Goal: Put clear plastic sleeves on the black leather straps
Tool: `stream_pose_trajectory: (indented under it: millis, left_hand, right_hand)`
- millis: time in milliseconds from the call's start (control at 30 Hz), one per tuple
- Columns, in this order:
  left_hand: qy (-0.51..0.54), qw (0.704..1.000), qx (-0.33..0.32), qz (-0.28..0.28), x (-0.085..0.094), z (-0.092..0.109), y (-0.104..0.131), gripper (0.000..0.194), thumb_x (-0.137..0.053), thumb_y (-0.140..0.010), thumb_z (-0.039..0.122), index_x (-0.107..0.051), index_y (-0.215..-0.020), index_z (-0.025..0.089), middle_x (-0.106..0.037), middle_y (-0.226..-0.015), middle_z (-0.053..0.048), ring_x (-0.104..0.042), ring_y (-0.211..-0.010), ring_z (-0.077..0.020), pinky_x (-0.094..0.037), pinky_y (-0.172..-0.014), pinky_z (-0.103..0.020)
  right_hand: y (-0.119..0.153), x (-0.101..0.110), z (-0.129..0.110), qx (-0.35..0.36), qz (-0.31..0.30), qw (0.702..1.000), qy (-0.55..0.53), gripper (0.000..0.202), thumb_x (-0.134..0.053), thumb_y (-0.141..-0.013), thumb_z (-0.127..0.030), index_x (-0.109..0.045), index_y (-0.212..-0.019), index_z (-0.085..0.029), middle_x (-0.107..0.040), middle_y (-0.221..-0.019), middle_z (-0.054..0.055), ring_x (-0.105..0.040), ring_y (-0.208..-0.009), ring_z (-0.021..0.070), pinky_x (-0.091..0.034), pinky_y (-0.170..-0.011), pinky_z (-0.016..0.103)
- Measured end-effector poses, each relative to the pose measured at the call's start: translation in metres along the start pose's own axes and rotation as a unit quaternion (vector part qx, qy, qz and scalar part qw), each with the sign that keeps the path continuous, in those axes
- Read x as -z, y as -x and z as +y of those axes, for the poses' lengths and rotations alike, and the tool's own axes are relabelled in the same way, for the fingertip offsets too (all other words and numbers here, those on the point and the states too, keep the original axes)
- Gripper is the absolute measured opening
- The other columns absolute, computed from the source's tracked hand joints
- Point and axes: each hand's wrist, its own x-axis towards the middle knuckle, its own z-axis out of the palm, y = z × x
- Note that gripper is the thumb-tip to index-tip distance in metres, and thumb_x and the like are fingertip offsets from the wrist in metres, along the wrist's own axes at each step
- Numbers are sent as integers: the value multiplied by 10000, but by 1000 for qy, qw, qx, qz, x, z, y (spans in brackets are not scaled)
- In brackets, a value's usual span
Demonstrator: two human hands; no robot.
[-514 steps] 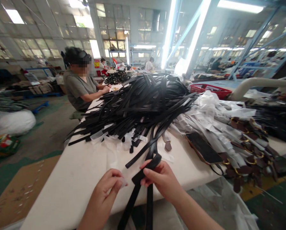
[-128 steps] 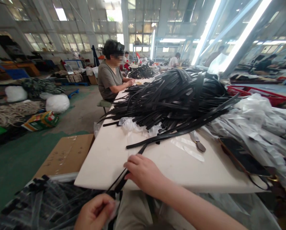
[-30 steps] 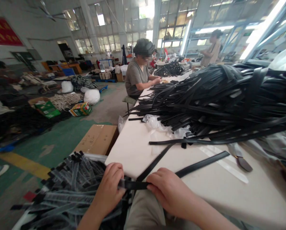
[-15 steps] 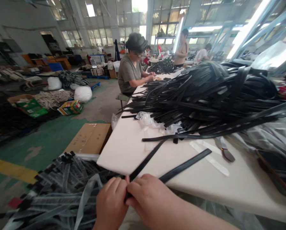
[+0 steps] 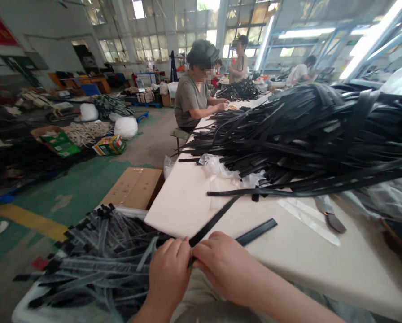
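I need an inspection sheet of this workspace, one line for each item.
Surface: white table, bare near the front edge.
Job's things: black strap pinched between left hand and right hand; big strap pile behind.
Clutter: bin of bagged straps, crumpled plastic, cardboard box.
Grippers: both hands closed on the strap.
Cables: nothing seen.
Surroundings: seated co-worker, sacks and boxes on the floor.

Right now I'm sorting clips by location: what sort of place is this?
Probably a factory workshop for belts or straps: a huge pile of black straps on a long worktable, a bin of bagged straps, other workers seated at it.
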Motion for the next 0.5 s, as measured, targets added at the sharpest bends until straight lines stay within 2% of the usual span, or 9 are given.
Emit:
stream_pose_trajectory:
  millis: [100, 167, 367, 433, 500]
  left_hand:
    - [-28, 999, 26, -2, 2, -21, 9, 242, -455, -908, 61, -550, -736, 202, -585, -639, -39, -551, -650, -232, -406, -617, -355]
    - [-34, 999, 37, -8, 4, -26, 14, 238, -450, -895, 48, -549, -740, 198, -589, -650, -46, -556, -661, -236, -412, -624, -358]
    - [-6, 999, 24, -30, 5, 5, 15, 248, -464, -866, 64, -501, -680, 224, -556, -621, -13, -556, -624, -204, -393, -562, -341]
    - [-13, 999, 26, -26, 9, -3, 18, 262, -471, -879, 72, -498, -667, 224, -549, -609, -11, -547, -607, -204, -387, -555, -342]
    - [-29, 999, 32, -22, 16, -23, 24, 281, -470, -889, 67, -500, -656, 222, -549, -602, -18, -539, -600, -211, -393, -562, -345]
  right_hand:
    - [15, 9, 15, -79, -25, 997, 4, 202, -465, -961, -192, -587, -801, -182, -663, -762, 41, -586, -726, 202, -296, -648, 316]
    - [17, 12, 20, -108, -34, 994, 2, 250, -439, -971, -190, -583, -767, -177, -652, -738, 52, -582, -725, 206, -291, -640, 313]
    - [-4, -7, -13, -27, -52, 998, -13, 164, -480, -921, -123, -607, -841, -188, -677, -814, 48, -596, -750, 222, -285, -642, 319]
    - [-5, -9, -15, -42, -63, 997, -19, 161, -483, -932, -142, -612, -851, -192, -687, -825, 46, -613, -747, 221, -284, -629, 314]
    - [-3, -3, -9, -78, -73, 994, -23, 195, -473, -959, -195, -610, -820, -195, -689, -785, 46, -628, -719, 214, -283, -603, 306]
